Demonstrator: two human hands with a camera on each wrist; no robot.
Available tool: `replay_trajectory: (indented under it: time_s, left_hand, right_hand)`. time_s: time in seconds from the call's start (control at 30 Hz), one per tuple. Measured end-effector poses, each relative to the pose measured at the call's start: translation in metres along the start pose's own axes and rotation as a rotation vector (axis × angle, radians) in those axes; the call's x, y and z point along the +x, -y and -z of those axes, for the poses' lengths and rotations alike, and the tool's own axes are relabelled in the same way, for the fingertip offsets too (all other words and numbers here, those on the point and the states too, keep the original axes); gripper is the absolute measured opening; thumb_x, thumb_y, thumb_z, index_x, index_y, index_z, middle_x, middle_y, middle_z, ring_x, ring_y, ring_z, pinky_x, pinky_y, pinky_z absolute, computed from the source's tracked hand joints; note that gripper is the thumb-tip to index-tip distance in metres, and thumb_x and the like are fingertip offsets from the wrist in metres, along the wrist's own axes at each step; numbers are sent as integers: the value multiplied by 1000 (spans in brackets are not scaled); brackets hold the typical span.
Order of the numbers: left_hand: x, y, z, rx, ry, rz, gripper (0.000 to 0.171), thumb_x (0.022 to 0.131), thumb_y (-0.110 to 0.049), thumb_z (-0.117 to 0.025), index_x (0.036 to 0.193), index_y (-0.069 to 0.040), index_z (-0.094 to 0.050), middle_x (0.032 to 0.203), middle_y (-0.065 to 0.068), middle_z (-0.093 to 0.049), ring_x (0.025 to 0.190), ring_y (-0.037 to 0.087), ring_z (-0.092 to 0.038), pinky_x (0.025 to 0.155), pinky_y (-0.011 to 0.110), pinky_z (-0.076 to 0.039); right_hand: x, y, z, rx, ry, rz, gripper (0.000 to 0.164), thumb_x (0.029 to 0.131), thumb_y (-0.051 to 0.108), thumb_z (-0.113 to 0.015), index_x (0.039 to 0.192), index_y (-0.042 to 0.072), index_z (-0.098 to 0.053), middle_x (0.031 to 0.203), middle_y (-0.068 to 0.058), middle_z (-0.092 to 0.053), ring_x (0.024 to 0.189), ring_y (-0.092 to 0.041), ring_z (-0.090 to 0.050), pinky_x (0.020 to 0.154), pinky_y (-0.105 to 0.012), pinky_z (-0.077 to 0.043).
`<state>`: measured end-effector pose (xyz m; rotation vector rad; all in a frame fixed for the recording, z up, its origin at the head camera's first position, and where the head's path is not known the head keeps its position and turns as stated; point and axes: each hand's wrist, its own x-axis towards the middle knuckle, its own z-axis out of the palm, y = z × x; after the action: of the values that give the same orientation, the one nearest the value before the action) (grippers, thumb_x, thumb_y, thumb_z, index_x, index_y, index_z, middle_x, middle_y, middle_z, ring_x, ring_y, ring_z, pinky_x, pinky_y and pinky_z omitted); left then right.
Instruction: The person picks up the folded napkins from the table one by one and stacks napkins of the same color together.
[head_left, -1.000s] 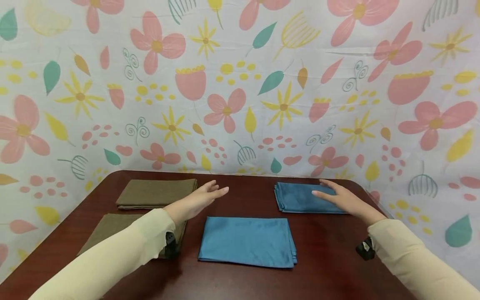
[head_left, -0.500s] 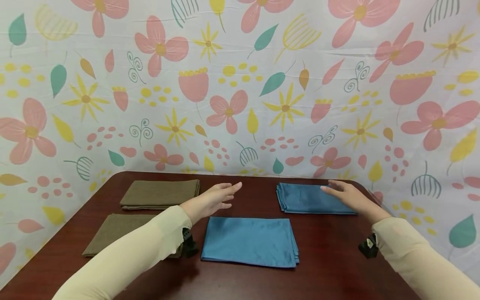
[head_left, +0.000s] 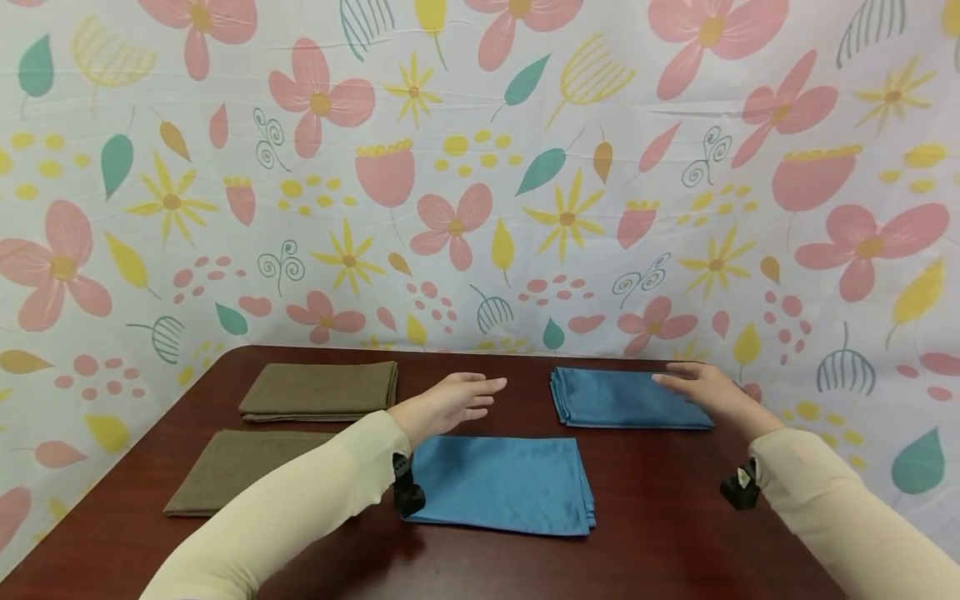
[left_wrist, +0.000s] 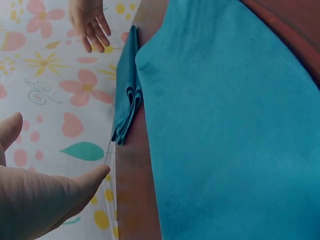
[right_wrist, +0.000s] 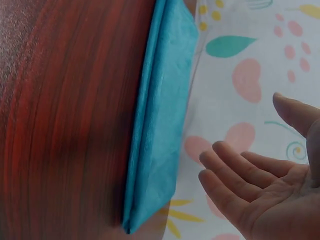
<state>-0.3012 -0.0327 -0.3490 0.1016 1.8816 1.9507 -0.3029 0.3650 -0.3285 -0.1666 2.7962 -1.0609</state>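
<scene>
My left hand (head_left: 452, 405) is held in the air behind the near blue folded cloth (head_left: 502, 485), fingers extended and holding nothing. In the left wrist view that blue cloth fills much of the picture, and part of the left hand (left_wrist: 50, 197) shows at lower left. Over the right end of the far blue folded cloth (head_left: 615, 398) is my right hand (head_left: 712, 393), fingers loosely extended with nothing in them. The right wrist view shows the palm of the right hand (right_wrist: 265, 195) turned up beside the far blue cloth (right_wrist: 165, 115).
Two brown folded cloths lie at the left of the dark wooden table (head_left: 645, 517): a back one (head_left: 318, 390) and a front one (head_left: 232, 467), partly hidden by the left sleeve (head_left: 300, 492). A floral curtain (head_left: 480, 167) hangs behind the table.
My left hand has moved right, from beside the brown cloths to behind the near blue cloth. The right hand has shifted slightly right. The cloths lie as before.
</scene>
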Motion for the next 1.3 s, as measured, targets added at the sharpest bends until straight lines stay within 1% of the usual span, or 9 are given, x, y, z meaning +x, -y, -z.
replay_trajectory:
  time_s: [0.13,0.27,0.37,0.53,0.77,0.87,1.03,1.17,1.3]
  left_hand:
    - [8,-1,-7,6,22,3,75,94,-28,-66,149,5,-27,152,19,-37,138,37,-40,111,46,-39]
    - [14,0,-12,2,30,10,73,94,-25,-66,149,5,-28,151,19,-39,137,37,-42,110,46,-41]
    - [18,0,-16,-2,29,21,73,94,-23,-66,148,6,-28,150,20,-40,135,37,-44,109,47,-42]
    - [25,0,-23,-10,36,38,72,94,-23,-66,148,7,-29,149,20,-42,135,37,-45,110,46,-42]
    - [34,-7,-33,-44,41,38,67,94,-19,-65,147,5,-32,149,19,-42,136,37,-43,112,46,-39]
    - [38,-10,-36,-61,38,36,65,94,-17,-65,147,5,-33,149,18,-42,137,37,-41,112,46,-38]
    - [47,-11,-41,-69,39,46,64,95,-16,-64,147,4,-33,150,19,-40,138,37,-40,112,48,-39]
    - [54,-7,-44,-89,34,65,61,96,-16,-62,147,2,-35,151,21,-39,138,38,-40,111,49,-39]
    - [60,-2,-47,-100,36,81,60,96,-15,-61,147,1,-35,150,23,-39,138,38,-40,111,48,-40]
  right_hand:
    - [2,-6,3,64,-7,-13,79,100,45,-50,148,-12,-23,140,-37,-42,124,-45,-51,101,-52,-47]
    - [7,-12,2,115,-1,-37,78,99,43,-52,147,-13,-25,141,-36,-42,122,-43,-54,99,-50,-50]
    - [11,-17,3,138,17,-47,77,100,39,-51,146,-15,-23,142,-37,-40,123,-45,-52,100,-50,-49]
    - [17,-25,11,155,40,-80,74,103,35,-47,146,-18,-18,142,-36,-40,125,-44,-51,100,-49,-49]
    - [20,-35,23,151,29,-129,73,103,33,-46,144,-20,-20,138,-31,-49,120,-37,-58,105,-53,-44]
    - [19,-41,24,156,29,-137,70,104,32,-44,144,-20,-20,138,-33,-47,123,-40,-55,106,-54,-43]
    - [21,-54,27,161,21,-164,73,104,35,-42,145,-20,-18,142,-34,-42,128,-44,-47,105,-51,-45]
    - [21,-59,28,167,12,-197,76,103,36,-44,145,-20,-15,144,-36,-38,131,-46,-43,102,-49,-48]
    - [20,-59,27,161,11,-226,78,102,35,-46,146,-20,-13,145,-37,-34,132,-49,-40,101,-50,-48]
